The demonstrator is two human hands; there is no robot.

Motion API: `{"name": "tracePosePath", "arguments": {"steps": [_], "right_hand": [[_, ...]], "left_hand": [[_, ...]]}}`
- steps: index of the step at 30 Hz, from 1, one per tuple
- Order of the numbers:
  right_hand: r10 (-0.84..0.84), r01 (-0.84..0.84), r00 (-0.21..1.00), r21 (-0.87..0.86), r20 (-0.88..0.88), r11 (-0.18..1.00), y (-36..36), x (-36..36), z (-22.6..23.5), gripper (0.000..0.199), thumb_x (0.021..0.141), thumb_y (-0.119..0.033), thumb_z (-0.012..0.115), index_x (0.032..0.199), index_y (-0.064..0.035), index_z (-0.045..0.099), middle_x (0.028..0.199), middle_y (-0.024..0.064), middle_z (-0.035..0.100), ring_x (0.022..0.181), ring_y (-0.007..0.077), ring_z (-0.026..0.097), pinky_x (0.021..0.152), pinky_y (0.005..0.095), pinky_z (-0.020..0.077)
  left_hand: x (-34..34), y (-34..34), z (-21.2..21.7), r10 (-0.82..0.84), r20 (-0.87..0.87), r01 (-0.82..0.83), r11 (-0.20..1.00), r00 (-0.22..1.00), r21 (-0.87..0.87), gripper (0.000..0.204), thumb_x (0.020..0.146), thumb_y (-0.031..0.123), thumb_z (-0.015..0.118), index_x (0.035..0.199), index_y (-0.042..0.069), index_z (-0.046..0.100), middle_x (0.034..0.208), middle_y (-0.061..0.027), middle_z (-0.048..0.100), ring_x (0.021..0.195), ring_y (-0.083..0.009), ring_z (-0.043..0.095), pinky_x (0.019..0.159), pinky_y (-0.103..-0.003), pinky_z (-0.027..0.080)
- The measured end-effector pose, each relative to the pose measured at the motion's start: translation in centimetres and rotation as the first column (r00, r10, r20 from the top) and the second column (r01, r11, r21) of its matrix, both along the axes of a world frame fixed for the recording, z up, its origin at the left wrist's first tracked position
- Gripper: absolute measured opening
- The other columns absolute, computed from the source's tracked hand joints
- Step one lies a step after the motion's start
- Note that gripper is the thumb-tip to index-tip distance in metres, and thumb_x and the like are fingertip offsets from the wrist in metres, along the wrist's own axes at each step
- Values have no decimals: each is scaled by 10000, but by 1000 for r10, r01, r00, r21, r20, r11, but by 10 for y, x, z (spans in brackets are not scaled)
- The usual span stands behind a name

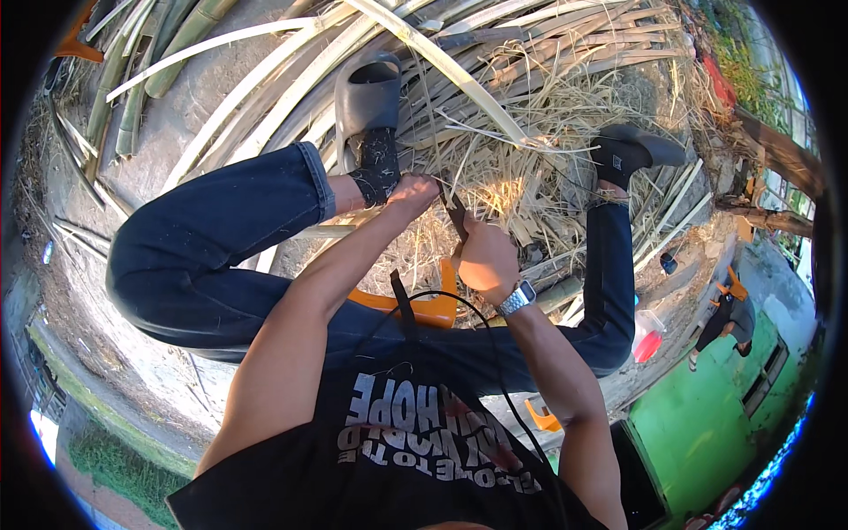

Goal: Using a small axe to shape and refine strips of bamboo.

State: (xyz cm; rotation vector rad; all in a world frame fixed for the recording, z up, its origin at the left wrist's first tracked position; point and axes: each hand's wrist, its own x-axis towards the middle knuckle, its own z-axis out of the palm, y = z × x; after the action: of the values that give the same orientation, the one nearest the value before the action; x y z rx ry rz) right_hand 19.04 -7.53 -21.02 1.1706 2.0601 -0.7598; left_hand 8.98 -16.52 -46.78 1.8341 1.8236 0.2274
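My right hand [488, 259], with a watch at its wrist, is closed round a knife [456, 217]. Its dark blade points up toward my left hand. Close by my left ankle, my left hand [412, 193] has its fingers pinched together at the blade's tip. What it pinches is too small to make out. Beneath and beyond both hands lies a heap of thin bamboo shavings [495, 199]. A long pale bamboo strip [446, 64] slants across the split bamboo in front of me.
Split bamboo [265, 93] and green bamboo poles [190, 44] lie at the far left. My feet, in a grey slide [369, 88] and dark socks, flank the shavings. An orange plastic stool [433, 309] is under me. Another person [735, 322] sits at the right by a green wall [698, 415].
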Motion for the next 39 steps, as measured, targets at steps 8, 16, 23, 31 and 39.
{"name": "tracePosePath", "arguments": {"steps": [8, 16, 23, 31, 39], "right_hand": [[22, -22, 998, -5, 60, 1000, 1, -7, -5, 272, 750, -168, 696, 912, 49, 675, 876, 259, 702, 818, 428, 700, 713, 506, 572], [88, -69, 987, 144, -134, 987, 32, -37, -6, 336, 708, -298, 706, 753, 35, 695, 770, 241, 685, 766, 430, 687, 708, 465, 576], [-159, 253, 942, 315, -294, 915, 25, -38, 2, 416, 789, -360, 697, 923, 33, 717, 939, 266, 707, 915, 420, 683, 860, 476, 536], [-58, 780, 206, 128, -977, 613, 16, -6, 16, 217, 853, -165, 758, 1014, -25, 718, 944, 182, 721, 985, 323, 685, 883, 382, 515], [-168, 891, 100, 163, -981, -423, -92, 360, 30, 186, 918, -58, 624, 1071, 48, 617, 952, 123, 675, 868, 183, 640, 806, 303, 520]], "left_hand": [[2, 13, 16, 21, 204, -21, 1000, 979, 0, 35, 817, 85, 639, 789, 75, 658, 699, -82, 615, 705, -249, 685, 574, -397, 509], [0, 18, 20, 145, 183, -152, 988, 972, 20, 172, 824, 138, 615, 681, 83, 693, 691, -176, 690, 667, -337, 718, 577, -442, 555], [-5, 26, 49, 322, 97, -333, 933, 942, 134, 356, 796, 362, 720, 948, 41, 695, 896, -223, 713, 869, -391, 708, 778, -496, 562], [4, 34, 97, 218, 412, -282, 954, 885, 102, 335, 768, 234, 781, 1064, 100, 699, 962, -187, 720, 929, -373, 700, 775, -453, 558], [12, 36, 64, 180, 460, -361, 868, 869, 342, 225, 883, 229, 742, 774, 51, 657, 790, -148, 688, 683, -361, 660, 630, -393, 537]]}}
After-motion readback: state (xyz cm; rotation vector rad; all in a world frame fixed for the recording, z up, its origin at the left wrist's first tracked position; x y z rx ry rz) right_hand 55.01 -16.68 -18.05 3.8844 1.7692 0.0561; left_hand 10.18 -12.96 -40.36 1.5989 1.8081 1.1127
